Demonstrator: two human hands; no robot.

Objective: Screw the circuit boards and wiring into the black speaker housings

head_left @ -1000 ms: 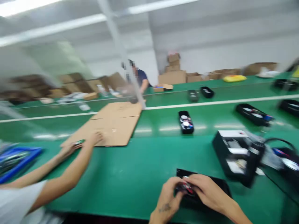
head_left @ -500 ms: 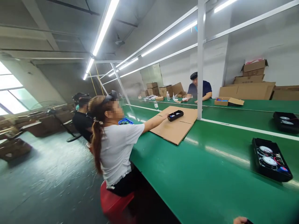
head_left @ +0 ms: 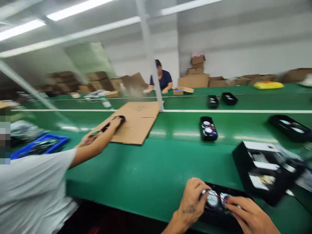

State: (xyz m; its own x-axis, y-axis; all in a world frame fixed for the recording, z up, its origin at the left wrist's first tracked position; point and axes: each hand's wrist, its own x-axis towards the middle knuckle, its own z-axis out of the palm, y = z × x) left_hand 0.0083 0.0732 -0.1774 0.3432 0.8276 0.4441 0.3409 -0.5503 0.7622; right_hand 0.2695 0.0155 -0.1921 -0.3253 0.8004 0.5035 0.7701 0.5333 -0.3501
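At the bench's near edge lies a black speaker case [head_left: 226, 189], open at the top, with two round silver speakers [head_left: 212, 199] and thin red wires inside. My left hand [head_left: 193, 203] grips the case at its left end, thumb and fingers closed near the left speaker. Over the right speaker, my right hand [head_left: 251, 213] has its fingertips pressed together by the wires. What lies between those right fingertips is too small and blurred to tell.
A black box with white compartments [head_left: 259, 165] stands right of my hands. More speaker cases [head_left: 208, 129] sit across the green bench [head_left: 146, 169]. On the left, a co-worker's arm [head_left: 95, 148] reaches over flat cardboard [head_left: 138, 122] beside a blue tray [head_left: 63, 140]. A white post [head_left: 148, 58] rises mid-bench.
The view has swung right and down, bringing both my hands and the speaker case into sight. The co-worker now has both hands at the dark case on the cardboard.
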